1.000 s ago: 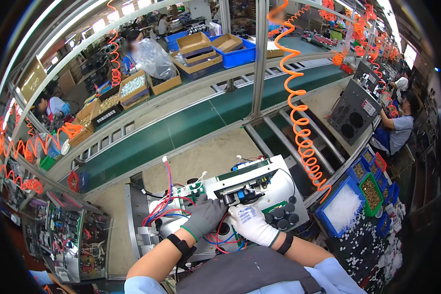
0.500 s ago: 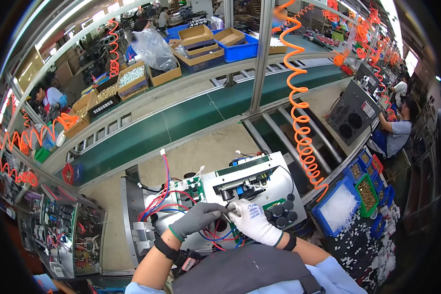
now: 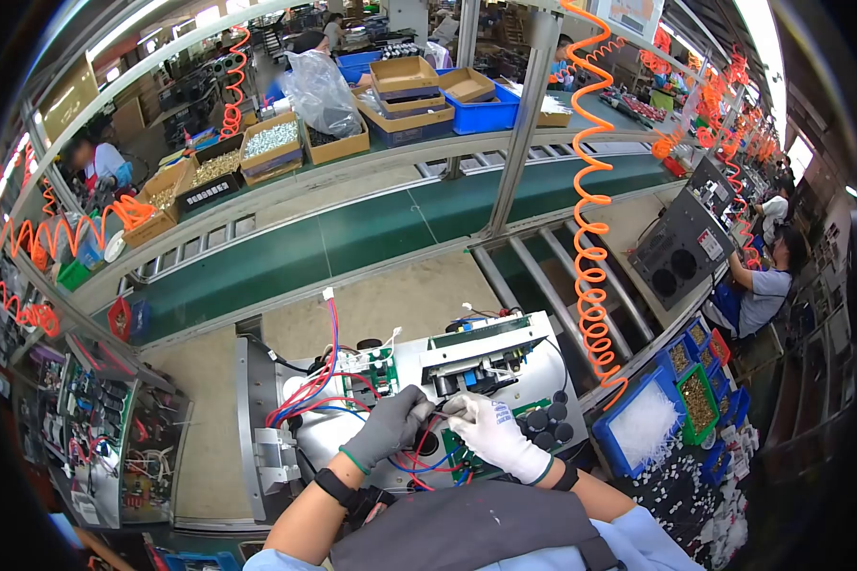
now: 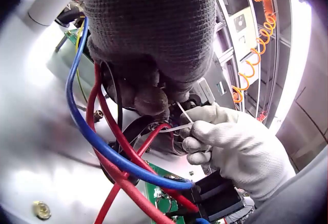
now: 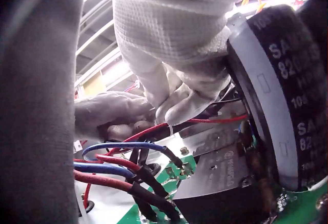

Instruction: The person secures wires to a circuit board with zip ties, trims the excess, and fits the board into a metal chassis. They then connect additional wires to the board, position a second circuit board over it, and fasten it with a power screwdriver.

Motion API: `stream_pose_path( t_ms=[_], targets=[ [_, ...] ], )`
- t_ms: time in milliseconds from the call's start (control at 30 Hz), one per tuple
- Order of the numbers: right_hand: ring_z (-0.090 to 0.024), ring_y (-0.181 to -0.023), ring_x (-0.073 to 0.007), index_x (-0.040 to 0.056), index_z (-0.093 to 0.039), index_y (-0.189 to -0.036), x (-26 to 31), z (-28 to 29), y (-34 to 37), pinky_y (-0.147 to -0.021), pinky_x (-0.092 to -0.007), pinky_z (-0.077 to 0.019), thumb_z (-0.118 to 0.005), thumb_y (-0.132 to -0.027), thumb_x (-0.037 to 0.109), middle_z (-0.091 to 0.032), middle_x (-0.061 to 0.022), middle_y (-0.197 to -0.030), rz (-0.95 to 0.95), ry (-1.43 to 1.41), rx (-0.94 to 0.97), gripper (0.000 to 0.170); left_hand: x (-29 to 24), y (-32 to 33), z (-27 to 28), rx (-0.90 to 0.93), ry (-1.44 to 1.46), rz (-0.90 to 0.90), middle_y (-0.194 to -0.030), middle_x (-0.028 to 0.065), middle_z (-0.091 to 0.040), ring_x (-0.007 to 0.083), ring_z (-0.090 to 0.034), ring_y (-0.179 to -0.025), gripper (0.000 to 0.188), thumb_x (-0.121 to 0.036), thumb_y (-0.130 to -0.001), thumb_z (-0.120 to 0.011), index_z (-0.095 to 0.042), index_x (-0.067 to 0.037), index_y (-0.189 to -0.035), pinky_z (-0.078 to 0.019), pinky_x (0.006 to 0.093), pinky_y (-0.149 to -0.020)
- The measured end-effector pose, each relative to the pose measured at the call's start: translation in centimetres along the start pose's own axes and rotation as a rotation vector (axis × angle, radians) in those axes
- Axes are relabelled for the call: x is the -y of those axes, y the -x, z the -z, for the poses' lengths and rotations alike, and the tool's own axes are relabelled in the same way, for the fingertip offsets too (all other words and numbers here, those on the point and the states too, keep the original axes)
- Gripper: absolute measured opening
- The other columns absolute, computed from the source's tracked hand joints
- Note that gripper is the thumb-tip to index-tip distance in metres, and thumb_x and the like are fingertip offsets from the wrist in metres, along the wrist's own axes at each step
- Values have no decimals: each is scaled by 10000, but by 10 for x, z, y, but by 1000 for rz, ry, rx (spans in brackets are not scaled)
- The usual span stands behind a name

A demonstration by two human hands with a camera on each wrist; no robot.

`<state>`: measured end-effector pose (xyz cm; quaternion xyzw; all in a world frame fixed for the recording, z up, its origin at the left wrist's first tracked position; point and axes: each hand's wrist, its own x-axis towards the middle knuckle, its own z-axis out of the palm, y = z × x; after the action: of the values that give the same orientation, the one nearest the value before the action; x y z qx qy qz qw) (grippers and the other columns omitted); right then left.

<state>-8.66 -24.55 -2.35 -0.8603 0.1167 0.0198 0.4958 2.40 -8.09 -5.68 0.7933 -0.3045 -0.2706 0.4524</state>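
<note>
Beyond our beige worktop, a green conveyor belt runs across at twelve o'clock; nearer us sits an open silver metal chassis. Over its middle, at four o'clock, our right hand in a white knitted glove pinches a thin white plastic strip. At eight o'clock, our left hand in a grey glove has its fingers curled in and seems to pinch the strip too, though its grip is partly hidden. The strip lies at the red insulated wires; we cannot tell whether it encircles them. Gloved fingertips could lose such slick plastic. Pulling too hard could bite the insulation or strain joints on the green circuit board; jerking towards four o'clock could knock the fat black cylindrical capacitor.
</note>
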Motion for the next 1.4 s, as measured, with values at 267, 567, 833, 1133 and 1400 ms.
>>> stream_pose_path(
  t_ms=[267, 567, 833, 1133, 1400],
  targets=[
    [-639, -744, -131, -1, -629, -1073, 1, -1, 0, -679, -283, -502, -633, -871, 128, -674, -103, -882, -57, 18, 1, 239, 2, -3, -2, 20, -120, -63, -794, 217, -659, 401, -656, -769, 263, -308, -945, -564, -581, -54, -1011, -505, 457, -662],
    [-597, -655, -95, 12, -634, -1032, -6, -11, 1, -631, -245, -482, -664, -843, 126, -649, -69, -803, 80, 59, -105, 223, -11, -1, 8, 122, -54, -22, -782, 157, -679, 303, -674, -718, 326, -376, -916, -617, -620, -57, -980, -516, 387, -643],
    [-588, -704, -68, 4, -631, -974, 12, -5, 13, -642, -225, -480, -675, -829, 39, -635, -47, -820, 8, -274, -157, 156, -18, 0, 7, 116, -29, -29, -770, 115, -687, 251, -668, -683, 329, -383, -885, -659, -610, -61, -934, -509, 358, -626],
    [-657, -815, -181, 15, -644, -1010, 24, 26, 38, -758, -282, -505, -695, -828, 139, -677, -101, -897, 106, -339, -56, 226, -21, 7, 1, -100, -484, -172, -842, 117, -622, 344, -630, -716, 215, -305, -838, -657, -646, -112, -934, -500, 440, -639],
    [-533, -1160, -328, -30, -439, -1314, -1, 30, 24, -1011, -458, -402, -657, -824, 340, -529, -204, -1249, 314, 756, 116, 651, -36, 11, -12, -249, -882, -320, -838, 41, -610, 250, -566, -850, 178, -265, -712, -714, -692, -133, -830, -368, 443, -825]
  ],
)
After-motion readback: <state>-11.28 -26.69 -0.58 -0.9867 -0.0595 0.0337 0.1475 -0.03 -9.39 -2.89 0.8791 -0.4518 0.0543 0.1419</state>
